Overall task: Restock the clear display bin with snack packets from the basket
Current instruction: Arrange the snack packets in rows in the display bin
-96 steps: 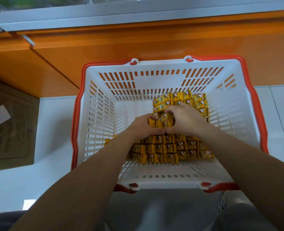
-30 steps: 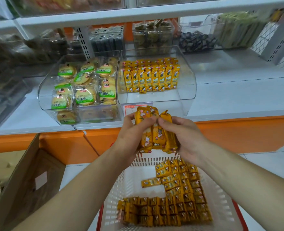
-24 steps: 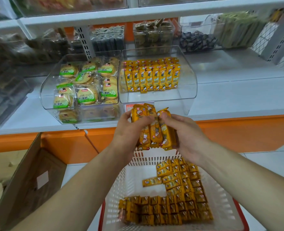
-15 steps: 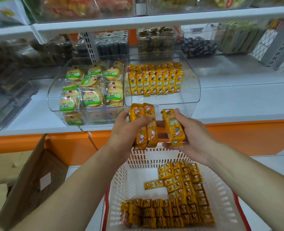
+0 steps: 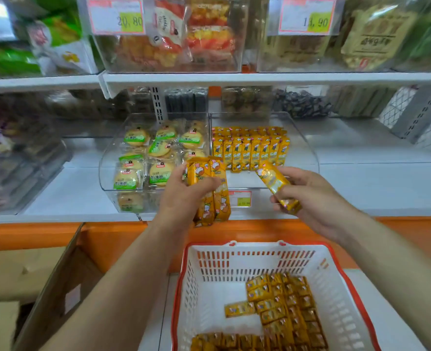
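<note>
left price tag (image 5: 118,17) on upper shelf bin (image 5: 169,54): "20.80", on yellow patch. right price tag (image 5: 308,16) on neighbouring bin (image 5: 298,54): reads "13.90", second digit blurred. small tag (image 5: 239,198) on front of clear display bin (image 5: 308,158): digits too small to read. yellow snack packets (image 5: 250,150): large characters, not legible. green-label round packets (image 5: 158,148): characters blurred.

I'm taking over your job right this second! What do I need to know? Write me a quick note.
Left hand grips a bunch of yellow packets in front of the shelf.
Right hand holds one packet near the open front of the clear bin.
Done: a row of packets stands at the bin's back.
Left: the bin's front floor is bare. Put in the held packets, then more from the basket, which holds many.
</note>
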